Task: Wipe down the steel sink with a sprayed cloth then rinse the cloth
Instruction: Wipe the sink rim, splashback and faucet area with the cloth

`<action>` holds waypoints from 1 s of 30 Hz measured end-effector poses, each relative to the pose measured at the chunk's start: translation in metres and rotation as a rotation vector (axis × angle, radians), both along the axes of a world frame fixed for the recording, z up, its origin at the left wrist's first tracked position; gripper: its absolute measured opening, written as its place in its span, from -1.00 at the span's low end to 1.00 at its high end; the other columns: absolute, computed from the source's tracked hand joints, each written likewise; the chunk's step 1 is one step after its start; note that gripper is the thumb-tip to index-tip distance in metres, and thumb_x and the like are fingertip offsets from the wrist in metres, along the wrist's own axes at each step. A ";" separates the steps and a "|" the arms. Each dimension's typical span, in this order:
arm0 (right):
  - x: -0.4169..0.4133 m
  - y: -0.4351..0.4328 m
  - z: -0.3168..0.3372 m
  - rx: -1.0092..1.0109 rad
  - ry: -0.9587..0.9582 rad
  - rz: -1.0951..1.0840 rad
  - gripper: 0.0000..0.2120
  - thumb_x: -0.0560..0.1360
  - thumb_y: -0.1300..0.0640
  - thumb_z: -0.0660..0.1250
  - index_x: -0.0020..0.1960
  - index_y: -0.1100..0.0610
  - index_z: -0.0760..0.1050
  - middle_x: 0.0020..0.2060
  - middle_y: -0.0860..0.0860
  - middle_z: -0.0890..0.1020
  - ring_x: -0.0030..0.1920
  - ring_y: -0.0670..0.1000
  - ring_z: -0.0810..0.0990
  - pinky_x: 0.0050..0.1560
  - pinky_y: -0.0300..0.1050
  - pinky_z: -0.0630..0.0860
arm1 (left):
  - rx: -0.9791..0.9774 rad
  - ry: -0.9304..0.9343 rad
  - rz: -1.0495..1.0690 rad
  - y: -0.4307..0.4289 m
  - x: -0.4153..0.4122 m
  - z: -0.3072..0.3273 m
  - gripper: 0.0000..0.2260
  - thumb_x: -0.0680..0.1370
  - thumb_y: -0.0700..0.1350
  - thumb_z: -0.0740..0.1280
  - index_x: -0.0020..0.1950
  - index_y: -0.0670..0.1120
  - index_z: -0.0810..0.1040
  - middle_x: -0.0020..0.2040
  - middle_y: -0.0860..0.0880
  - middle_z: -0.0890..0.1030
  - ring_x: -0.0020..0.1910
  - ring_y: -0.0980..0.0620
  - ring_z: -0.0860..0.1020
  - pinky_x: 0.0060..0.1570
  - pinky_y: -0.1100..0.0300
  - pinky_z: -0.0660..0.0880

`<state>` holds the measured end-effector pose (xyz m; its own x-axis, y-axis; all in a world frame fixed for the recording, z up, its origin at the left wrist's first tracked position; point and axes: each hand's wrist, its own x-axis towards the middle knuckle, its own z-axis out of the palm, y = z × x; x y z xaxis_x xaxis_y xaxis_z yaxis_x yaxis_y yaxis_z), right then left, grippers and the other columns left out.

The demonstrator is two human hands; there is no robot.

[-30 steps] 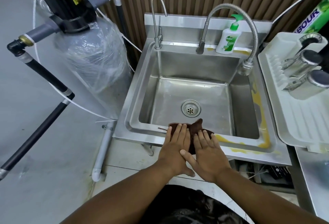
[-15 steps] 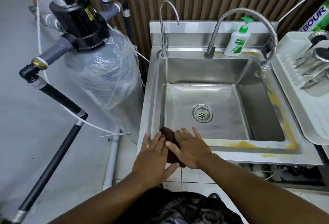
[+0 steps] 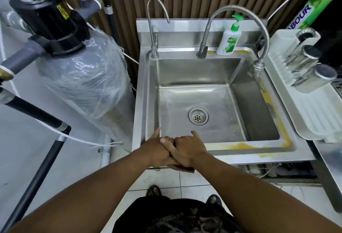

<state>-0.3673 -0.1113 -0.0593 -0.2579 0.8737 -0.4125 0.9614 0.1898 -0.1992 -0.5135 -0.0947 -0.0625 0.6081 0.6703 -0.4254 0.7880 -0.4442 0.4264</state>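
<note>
The steel sink (image 3: 273, 151) stands in front of me, its basin bare and wet around the drain (image 3: 198, 115). Both my hands are at the front rim near the left corner. My left hand (image 3: 157, 150) and my right hand (image 3: 189, 149) lie side by side and overlap, with fingers bent over the rim's inner edge. They hold the dark brown cloth (image 3: 184, 168) against the rim. Only a strip of the cloth shows below my right hand.
Yellow stains (image 3: 240, 146) run along the front and right rim. A slim tap (image 3: 153, 29), a flexible hose tap (image 3: 259, 66) and a soap bottle (image 3: 229, 38) stand at the back. A wrapped filter tank (image 3: 83, 77) is left, a white drying rack (image 3: 314, 114) with steel cups right.
My hands have slid the cloth left along the front rim toward the corner. Their fingers, flat on the cloth before, now bend over the rim's inner edge and hide most of the cloth.
</note>
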 end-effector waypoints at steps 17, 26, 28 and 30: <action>0.153 -0.019 0.008 0.027 -0.069 -0.020 0.01 0.39 -0.48 -0.55 -0.03 0.00 0.58 -0.19 -0.03 0.63 0.03 -0.02 0.59 0.54 0.21 -0.27 | -0.024 0.022 -0.071 -0.003 0.149 -0.011 -0.39 0.51 0.42 0.18 0.29 -0.05 0.38 0.15 -0.02 0.51 0.23 0.04 0.48 0.56 -0.07 -0.24; 0.165 -0.067 0.001 0.075 -0.129 0.098 0.04 0.46 -0.50 -0.45 0.62 0.24 -0.05 0.61 0.20 0.07 0.62 0.12 -0.09 0.49 0.23 -0.43 | 0.309 0.058 -0.124 -0.046 0.141 -0.022 -0.22 0.60 0.28 0.02 0.64 -0.14 -0.17 0.65 -0.11 -0.12 0.62 -0.06 -0.23 0.50 -0.11 -0.40; 0.154 -0.069 0.001 0.056 -0.118 0.130 0.06 0.44 -0.52 -0.46 0.63 0.24 -0.09 0.62 0.19 0.01 0.62 0.11 -0.15 0.50 0.22 -0.43 | 0.324 0.057 -0.120 -0.053 0.124 -0.022 -0.20 0.58 0.31 0.03 0.64 -0.14 -0.15 0.65 -0.11 -0.13 0.61 -0.05 -0.25 0.49 -0.11 -0.40; 0.139 -0.068 0.002 0.026 -0.115 0.169 0.08 0.41 -0.54 -0.47 0.63 0.22 -0.14 0.63 0.16 -0.05 0.62 0.09 -0.22 0.50 0.23 -0.42 | 0.352 0.056 -0.118 -0.056 0.105 -0.023 -0.17 0.54 0.33 0.08 0.64 -0.17 0.01 0.65 -0.13 0.02 0.63 -0.09 -0.10 0.50 -0.12 -0.33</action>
<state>-0.2279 -0.1795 -0.0569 -0.3539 0.8329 -0.4255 0.9317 0.3537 -0.0827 -0.4087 -0.1507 -0.0860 0.6722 0.7082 -0.2159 0.7404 -0.6451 0.1890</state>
